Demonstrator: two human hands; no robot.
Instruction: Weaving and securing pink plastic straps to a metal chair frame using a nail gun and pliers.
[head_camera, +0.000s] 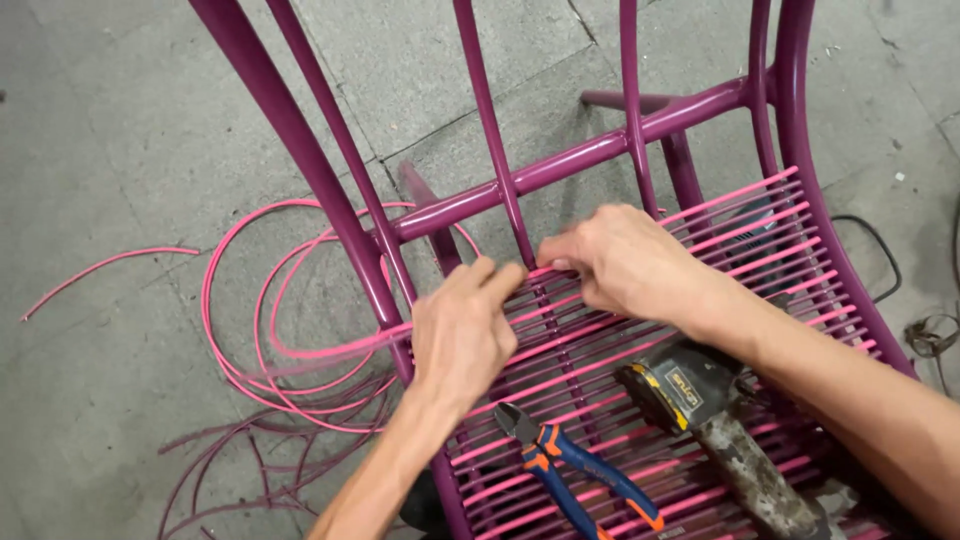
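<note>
1. The left hand (462, 335) lies over the woven seat of a purple metal chair frame (560, 160), fingers stretched flat and close together, pressing on the pink cord (300, 352). It looks to be pinning the cord rather than gripping it; I cannot tell whether the thumb hooks underneath.
2. The right hand (620, 262) is curled, fingertips pinched on the same cord just beside the upright back rod, at the rear edge of the seat.
3. The cord runs from the hands out to the left, past the frame's side rail, into loose loops on the concrete floor (120, 400). It is blurred there.
4. Blue and orange pliers (575, 475) and a worn, grimy power tool (730, 440) rest on the woven strands near the forearms.
5. Likely risks: if the pinch slips, the strand could slacken and sag out of line with its neighbours. The floor loops overlap and could snag or kink as the cord feeds in. An elbow could nudge the pliers or the power tool, and the pliers might slide off or between the strands. Cord pulled taut against fingers may pinch them.
</note>
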